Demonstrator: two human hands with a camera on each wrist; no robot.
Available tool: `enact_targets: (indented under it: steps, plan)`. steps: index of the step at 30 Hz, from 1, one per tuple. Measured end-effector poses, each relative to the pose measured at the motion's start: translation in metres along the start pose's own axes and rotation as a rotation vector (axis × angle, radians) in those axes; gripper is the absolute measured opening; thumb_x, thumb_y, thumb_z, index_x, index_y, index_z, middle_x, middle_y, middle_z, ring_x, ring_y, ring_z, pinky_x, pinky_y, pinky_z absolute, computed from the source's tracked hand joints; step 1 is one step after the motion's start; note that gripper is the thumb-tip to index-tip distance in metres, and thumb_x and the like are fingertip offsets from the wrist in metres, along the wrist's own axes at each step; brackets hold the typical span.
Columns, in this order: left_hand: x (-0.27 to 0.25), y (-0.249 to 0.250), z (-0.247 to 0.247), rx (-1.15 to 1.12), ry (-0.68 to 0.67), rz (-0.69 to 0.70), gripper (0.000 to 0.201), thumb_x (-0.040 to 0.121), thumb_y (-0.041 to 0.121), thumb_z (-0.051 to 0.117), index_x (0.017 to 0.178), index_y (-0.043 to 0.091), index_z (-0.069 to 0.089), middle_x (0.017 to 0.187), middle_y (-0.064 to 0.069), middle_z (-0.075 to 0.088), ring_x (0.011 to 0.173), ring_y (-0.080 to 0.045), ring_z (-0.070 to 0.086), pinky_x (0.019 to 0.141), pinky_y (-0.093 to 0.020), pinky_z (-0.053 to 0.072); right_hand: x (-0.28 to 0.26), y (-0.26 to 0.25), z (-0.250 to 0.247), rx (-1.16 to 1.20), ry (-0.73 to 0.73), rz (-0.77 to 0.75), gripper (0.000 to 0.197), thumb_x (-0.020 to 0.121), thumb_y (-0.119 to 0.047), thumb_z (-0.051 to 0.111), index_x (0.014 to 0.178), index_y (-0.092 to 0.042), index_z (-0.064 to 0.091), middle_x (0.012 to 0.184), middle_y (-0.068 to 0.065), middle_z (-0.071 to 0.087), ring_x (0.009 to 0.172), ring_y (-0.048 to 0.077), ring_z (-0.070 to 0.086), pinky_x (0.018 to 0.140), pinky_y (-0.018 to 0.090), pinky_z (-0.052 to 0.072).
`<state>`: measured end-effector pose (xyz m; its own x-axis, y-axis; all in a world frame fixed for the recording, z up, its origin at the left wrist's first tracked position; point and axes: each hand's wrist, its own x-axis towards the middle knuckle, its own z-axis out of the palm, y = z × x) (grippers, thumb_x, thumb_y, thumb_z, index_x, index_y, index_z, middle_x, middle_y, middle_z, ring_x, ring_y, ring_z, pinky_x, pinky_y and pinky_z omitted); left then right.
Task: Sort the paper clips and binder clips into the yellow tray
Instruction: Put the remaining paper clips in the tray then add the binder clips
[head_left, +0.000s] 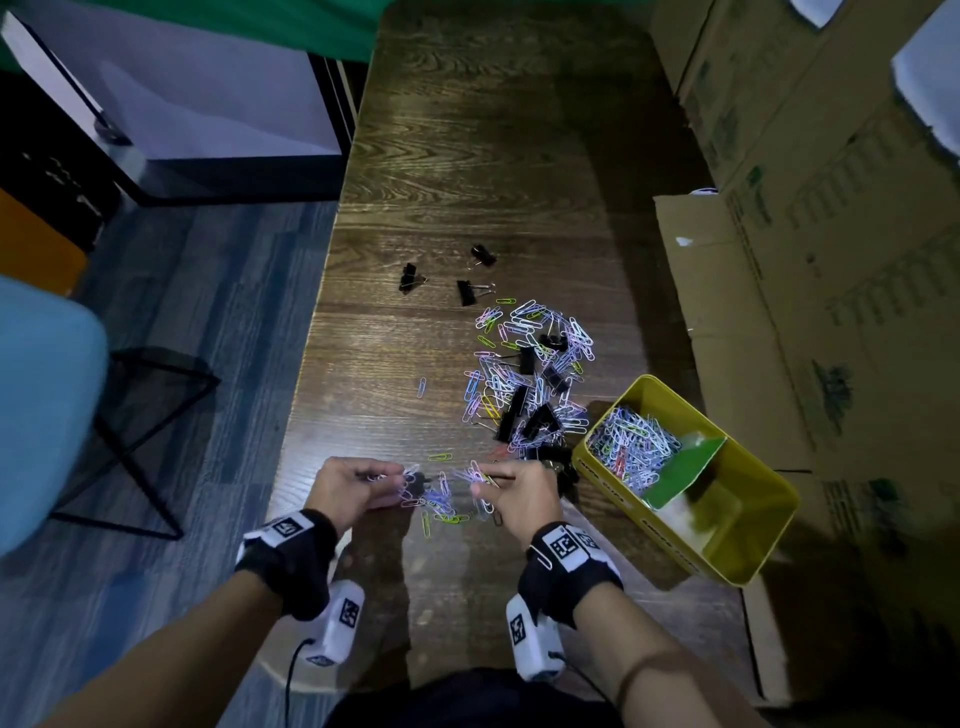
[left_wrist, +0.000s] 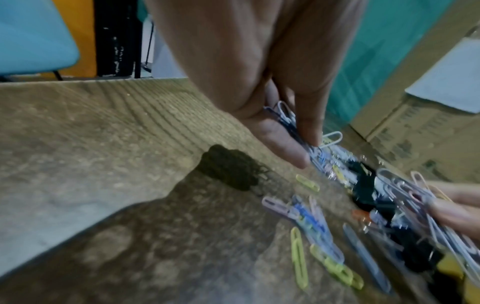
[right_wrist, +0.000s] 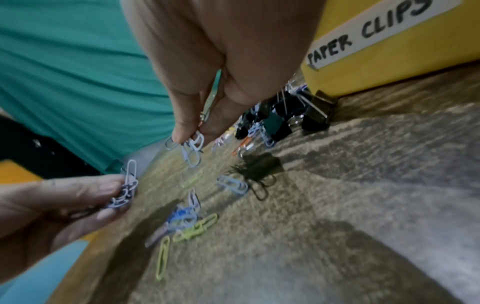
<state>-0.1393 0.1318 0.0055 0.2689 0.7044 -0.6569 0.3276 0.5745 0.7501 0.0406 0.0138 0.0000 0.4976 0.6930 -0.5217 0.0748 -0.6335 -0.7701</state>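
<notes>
Yellow tray (head_left: 748, 558) sits at the right edge of the wooden surface (head_left: 467, 156), split by a green divider (head_left: 680, 473). Far compartment is full of mixed-colour paper clips (head_left: 636, 441); near compartment's contents too blurred to tell. White label (right_wrist: 374, 30) on the tray wall reads "PAPER CLIPS". Left of the tray, a loose pile of paper clips and black binder clips (head_left: 524, 384) on the surface, with three binder clips (head_left: 457, 275) apart beyond it. Left hand (head_left: 348, 486) pinches a bunch of paper clips (left_wrist: 288, 117); right hand (head_left: 519, 493) pinches another small bunch (right_wrist: 193, 148), both low over scattered clips (head_left: 441, 506) at the near end. Cardboard boxes (head_left: 831, 208) stand right of the surface.
</notes>
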Motion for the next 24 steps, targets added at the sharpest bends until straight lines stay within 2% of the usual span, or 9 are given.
enact_targets:
  steps: [3, 5, 7, 10, 13, 16, 19, 21, 24]
  plan:
    - [-0.006, 0.021, 0.008, -0.109, -0.040, -0.009, 0.013, 0.074, -0.015, 0.064, 0.082, -0.005, 0.067, 0.068, -0.012, 0.070, 0.061, -0.019, 0.068, 0.062, -0.026, 0.059, -0.007, -0.011, -0.020, 0.198, 0.015, -0.021, 0.026, 0.072, -0.011, 0.081, 0.094, -0.023, 0.075, 0.096, -0.002, 0.071, 0.091, 0.012, 0.067, 0.085, 0.028, 0.055]
    - [-0.012, 0.038, 0.022, -0.169, -0.087, -0.011, 0.014, 0.076, -0.014, 0.062, 0.086, -0.006, 0.066, 0.069, -0.011, 0.071, 0.064, -0.019, 0.068, 0.063, -0.026, 0.059, -0.015, -0.020, -0.041, 0.307, 0.048, -0.067, 0.028, 0.072, -0.007, 0.080, 0.089, -0.028, 0.073, 0.093, -0.006, 0.070, 0.091, 0.009, 0.066, 0.080, 0.018, 0.054]
    - [-0.018, 0.055, 0.044, -0.223, -0.146, -0.008, 0.014, 0.077, -0.013, 0.061, 0.088, -0.006, 0.065, 0.071, -0.010, 0.071, 0.065, -0.017, 0.069, 0.064, -0.025, 0.058, -0.024, -0.031, -0.068, 0.382, 0.106, -0.128, 0.029, 0.073, -0.003, 0.078, 0.092, -0.024, 0.072, 0.093, -0.006, 0.070, 0.086, 0.000, 0.066, 0.079, 0.012, 0.052]
    - [-0.031, 0.079, 0.092, -0.236, -0.253, 0.015, 0.014, 0.078, -0.011, 0.060, 0.088, -0.004, 0.066, 0.073, -0.006, 0.071, 0.067, -0.013, 0.068, 0.066, -0.025, 0.058, -0.035, -0.036, -0.107, 0.506, 0.226, -0.166, 0.030, 0.072, -0.001, 0.077, 0.092, -0.022, 0.072, 0.099, 0.003, 0.072, 0.092, 0.010, 0.069, 0.089, 0.025, 0.053]
    - [-0.040, 0.097, 0.146, -0.190, -0.361, 0.052, 0.012, 0.079, -0.010, 0.062, 0.087, -0.002, 0.067, 0.073, -0.005, 0.070, 0.066, -0.013, 0.067, 0.068, -0.027, 0.059, -0.043, -0.033, -0.142, 0.571, 0.324, -0.185, 0.030, 0.071, 0.000, 0.077, 0.090, -0.022, 0.072, 0.098, 0.006, 0.073, 0.097, 0.017, 0.069, 0.091, 0.033, 0.051]
    - [-0.045, 0.101, 0.199, 0.005, -0.432, 0.146, 0.008, 0.078, -0.007, 0.065, 0.084, -0.002, 0.068, 0.075, -0.006, 0.067, 0.060, -0.011, 0.066, 0.065, -0.025, 0.059, -0.045, -0.028, -0.170, 0.604, 0.393, -0.198, 0.029, 0.070, 0.001, 0.078, 0.091, -0.017, 0.072, 0.098, 0.008, 0.073, 0.095, 0.017, 0.070, 0.089, 0.031, 0.053]
    - [-0.045, 0.096, 0.240, 0.362, -0.474, 0.325, 0.009, 0.082, -0.002, 0.064, 0.089, -0.004, 0.069, 0.078, -0.006, 0.067, 0.054, -0.002, 0.062, 0.058, -0.014, 0.051, -0.042, -0.022, -0.189, 0.590, 0.442, -0.208, 0.031, 0.071, 0.003, 0.076, 0.097, -0.013, 0.070, 0.094, 0.005, 0.072, 0.084, 0.003, 0.070, 0.078, 0.017, 0.053]
    - [-0.044, 0.091, 0.255, 0.727, -0.476, 0.487, 0.010, 0.083, 0.008, 0.064, 0.089, 0.006, 0.072, 0.084, -0.009, 0.069, 0.068, -0.010, 0.063, 0.064, -0.013, 0.040, -0.035, -0.015, -0.196, 0.513, 0.455, -0.206, 0.032, 0.071, 0.001, 0.077, 0.097, -0.016, 0.071, 0.091, 0.000, 0.071, 0.081, -0.002, 0.068, 0.073, 0.011, 0.050]
    - [-0.042, 0.085, 0.266, 1.067, -0.536, 0.551, 0.015, 0.085, 0.016, 0.059, 0.092, 0.008, 0.069, 0.093, -0.014, 0.069, 0.090, -0.026, 0.061, 0.068, -0.020, 0.034, -0.021, 0.002, -0.202, 0.345, 0.454, -0.155, 0.027, 0.071, -0.004, 0.079, 0.094, -0.018, 0.073, 0.096, 0.006, 0.072, 0.089, 0.013, 0.069, 0.084, 0.030, 0.055]
